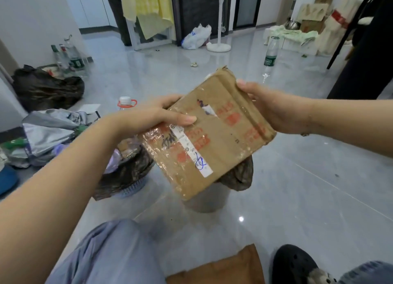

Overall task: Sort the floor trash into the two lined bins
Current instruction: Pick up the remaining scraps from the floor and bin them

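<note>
A flattened brown cardboard box (pixel 214 134) with red print, clear tape and a white label is held up between both hands, above the bins. My left hand (pixel 157 113) grips its left edge, thumb on top. My right hand (pixel 270 107) grips its far right edge. Under the box stand two bins lined with dark bags: a blue basket bin (pixel 127 173) on the left with trash in it, and a grey bin (pixel 212 196) on the right, mostly hidden by the box.
A silver-grey bag heap (pixel 49 132) and a dark bag (pixel 46 88) lie at left, with empty bottles (pixel 70 58) behind. A plastic bottle (pixel 271 54), a white bag (pixel 196 37) and a fan stand (pixel 219 45) are farther off. Brown cardboard (pixel 223 268) lies by my black shoe (pixel 295 262).
</note>
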### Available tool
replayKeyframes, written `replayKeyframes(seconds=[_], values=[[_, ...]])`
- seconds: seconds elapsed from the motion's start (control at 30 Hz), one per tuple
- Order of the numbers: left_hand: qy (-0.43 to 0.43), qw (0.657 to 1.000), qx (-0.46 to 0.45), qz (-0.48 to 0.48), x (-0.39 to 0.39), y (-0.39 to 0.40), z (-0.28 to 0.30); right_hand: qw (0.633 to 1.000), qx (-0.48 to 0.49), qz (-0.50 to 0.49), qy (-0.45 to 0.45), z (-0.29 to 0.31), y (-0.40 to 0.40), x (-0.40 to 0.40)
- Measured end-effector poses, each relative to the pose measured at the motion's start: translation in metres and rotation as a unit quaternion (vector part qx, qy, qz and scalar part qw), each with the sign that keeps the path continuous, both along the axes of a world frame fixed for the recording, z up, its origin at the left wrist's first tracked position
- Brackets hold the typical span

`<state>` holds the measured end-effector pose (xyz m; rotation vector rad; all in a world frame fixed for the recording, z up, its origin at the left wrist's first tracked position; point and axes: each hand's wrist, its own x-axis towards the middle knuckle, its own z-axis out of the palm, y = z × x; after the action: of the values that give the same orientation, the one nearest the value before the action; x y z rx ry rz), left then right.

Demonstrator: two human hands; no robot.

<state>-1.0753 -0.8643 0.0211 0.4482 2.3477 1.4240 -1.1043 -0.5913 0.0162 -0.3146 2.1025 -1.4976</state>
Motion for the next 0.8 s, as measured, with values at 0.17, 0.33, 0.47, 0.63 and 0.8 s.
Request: replayKeyframes(seconds=[0.17,0.33,0.47,0.63,0.8], values=[[-0.042,0.999,-0.026,-0.01,-0.049,0.006,0.003,0.995,-0.049,-0.08,-0.024,-0.007,-0.001,-0.032],[-0.051,0.996,-0.066,0.016,-0.086,0.007,-0.014,0.99,-0.048,-0.119,-0.061,-0.023,-0.003,-0.055],[-0.081,0.995,-0.053,0.023,-0.093,0.01,-0.03,0.989,-0.02,-0.111,-0.097,-0.031,-0.001,-0.064],[-0.065,0.995,-0.069,0.038,-0.098,0.008,-0.036,0.986,-0.005,-0.078,-0.147,-0.032,0.004,-0.073],[0.133,0.97,-0.142,0.145,-0.098,0.017,-0.032,0.982,-0.046,-0.108,-0.15,-0.033,0.004,-0.076]])
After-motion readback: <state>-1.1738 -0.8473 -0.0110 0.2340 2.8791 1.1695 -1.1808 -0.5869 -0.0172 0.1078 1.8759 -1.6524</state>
